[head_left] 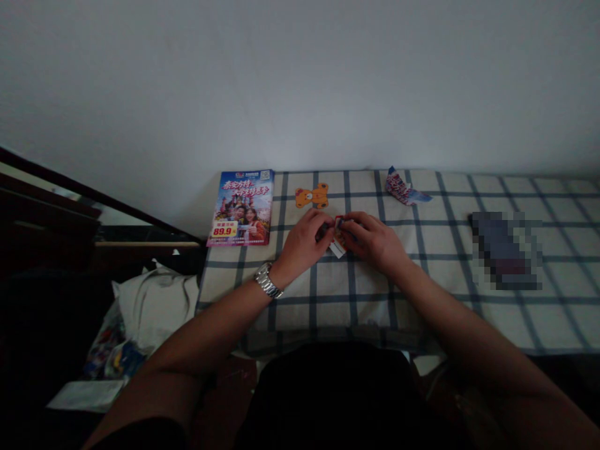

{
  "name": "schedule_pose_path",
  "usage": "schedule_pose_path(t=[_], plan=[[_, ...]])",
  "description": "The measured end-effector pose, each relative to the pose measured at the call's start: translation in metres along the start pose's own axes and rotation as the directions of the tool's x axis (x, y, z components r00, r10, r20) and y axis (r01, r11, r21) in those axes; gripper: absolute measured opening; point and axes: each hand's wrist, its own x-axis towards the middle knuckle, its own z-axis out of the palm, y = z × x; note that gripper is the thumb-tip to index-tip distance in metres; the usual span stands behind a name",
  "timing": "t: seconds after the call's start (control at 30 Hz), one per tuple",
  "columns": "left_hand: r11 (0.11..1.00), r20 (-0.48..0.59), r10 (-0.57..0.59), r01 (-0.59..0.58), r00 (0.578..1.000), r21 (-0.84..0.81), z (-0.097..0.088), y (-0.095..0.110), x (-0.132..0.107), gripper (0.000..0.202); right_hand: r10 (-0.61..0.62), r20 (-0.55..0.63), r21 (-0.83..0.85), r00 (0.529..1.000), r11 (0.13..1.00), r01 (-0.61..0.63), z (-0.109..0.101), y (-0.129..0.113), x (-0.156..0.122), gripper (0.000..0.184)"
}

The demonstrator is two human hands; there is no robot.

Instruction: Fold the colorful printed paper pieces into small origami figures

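Both hands meet over the checked cloth, pinching a small piece of folded printed paper (338, 248) between the fingertips. Part of it shows white, with red and other colours near its top; the fingers hide the rest. My left hand (307, 240), with a metal watch (269, 281) on the wrist, grips its left side. My right hand (375, 240) has its fingers closed on the right side. Just beyond the hands lies a flat orange teddy bear figure (312, 196). To the left is a stack of colourful flyers (244, 207) marked 89.9.
A folded paper shape (404, 189) printed in blue and red lies near the wall (328, 87). On the right is a dark blurred-out object (505, 250). The checked cloth (290, 315) covers the long surface. A white bag (157, 303) and other items sit low on the left.
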Motion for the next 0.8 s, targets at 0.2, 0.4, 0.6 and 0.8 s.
schedule_pose_path(t=[0.2,0.4,0.6,0.8], plan=[[1.000,0.015,-0.007,0.007,1.000,-0.007,0.0000,-0.0005,0.0001,0.004,-0.020,-0.004,0.035,1.000,0.999,0.020,-0.0015,-0.0012,0.0015,0.023],[1.000,0.007,-0.006,0.006,1.000,0.007,-0.0007,-0.0007,-0.0001,0.004,-0.039,-0.025,0.084,0.999,0.996,0.041,-0.0024,-0.0001,0.0010,0.029],[1.000,0.006,0.000,0.000,1.000,0.014,-0.0009,-0.0018,-0.0004,0.003,-0.003,-0.022,0.161,1.000,0.987,0.007,-0.0022,-0.0020,0.0004,0.030],[1.000,0.015,0.002,-0.002,1.000,0.009,-0.0003,-0.0030,0.0001,0.003,0.001,-0.042,0.175,0.999,0.985,0.006,0.0002,0.0003,0.0000,0.027]])
